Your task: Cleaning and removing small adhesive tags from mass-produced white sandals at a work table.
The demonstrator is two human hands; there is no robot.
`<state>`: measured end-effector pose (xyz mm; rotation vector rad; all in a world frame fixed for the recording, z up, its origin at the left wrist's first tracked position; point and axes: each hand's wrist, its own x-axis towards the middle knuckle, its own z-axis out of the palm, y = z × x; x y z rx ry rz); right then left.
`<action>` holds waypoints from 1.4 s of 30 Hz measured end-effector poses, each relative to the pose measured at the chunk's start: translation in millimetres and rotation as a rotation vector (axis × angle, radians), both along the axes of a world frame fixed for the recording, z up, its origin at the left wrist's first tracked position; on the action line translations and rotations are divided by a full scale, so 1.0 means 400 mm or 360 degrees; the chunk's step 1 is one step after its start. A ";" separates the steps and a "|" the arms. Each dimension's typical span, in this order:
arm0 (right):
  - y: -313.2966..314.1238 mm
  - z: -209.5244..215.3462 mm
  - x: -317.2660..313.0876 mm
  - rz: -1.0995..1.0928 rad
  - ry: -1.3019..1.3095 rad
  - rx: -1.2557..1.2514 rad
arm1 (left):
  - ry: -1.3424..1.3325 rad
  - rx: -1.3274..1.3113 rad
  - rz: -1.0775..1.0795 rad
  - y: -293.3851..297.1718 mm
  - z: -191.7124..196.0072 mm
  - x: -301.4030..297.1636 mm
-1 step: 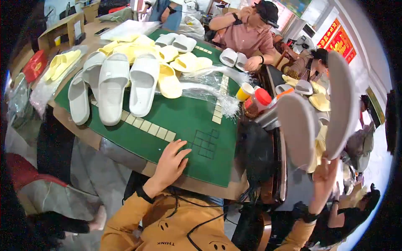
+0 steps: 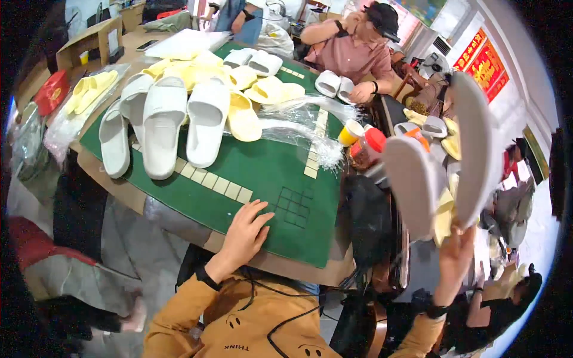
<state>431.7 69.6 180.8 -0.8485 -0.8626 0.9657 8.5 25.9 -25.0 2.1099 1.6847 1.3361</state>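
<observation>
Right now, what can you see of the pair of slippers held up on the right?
The pair of slippers is pale grey and smooth, apparently moulded foam or rubber. Both are raised, roughly upright, side by side with a gap between them, showing long, rounded soles; the straps cannot be made out. The right hand holds the pair from below, touching the right-hand slipper's lower end; whether it touches the other is unclear.

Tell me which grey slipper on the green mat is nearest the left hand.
The rightmost front grey slipper, beside a yellow slipper; the other grey ones are farther from the left hand.
</observation>
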 end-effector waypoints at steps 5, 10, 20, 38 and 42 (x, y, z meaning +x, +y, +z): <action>0.010 -0.115 -0.204 0.0334 0.0260 -0.0263 | -0.0163 -0.0026 0.0008 -0.004 0.010 -0.004; -0.019 -0.199 -0.363 0.0480 0.0031 -0.0264 | -0.0327 -0.0084 0.0051 -0.008 0.019 -0.012; -0.072 -0.335 -0.510 0.1350 -0.1430 0.0051 | -0.0588 -0.0065 0.0100 0.000 0.029 -0.006; 0.330 -0.359 -0.533 0.0725 -0.2602 0.0267 | 0.0017 -0.0061 0.0219 0.001 0.006 -0.001; 0.372 -0.395 -0.568 0.0740 -0.2688 0.0492 | 0.0030 -0.0081 0.0251 -0.001 -0.006 0.004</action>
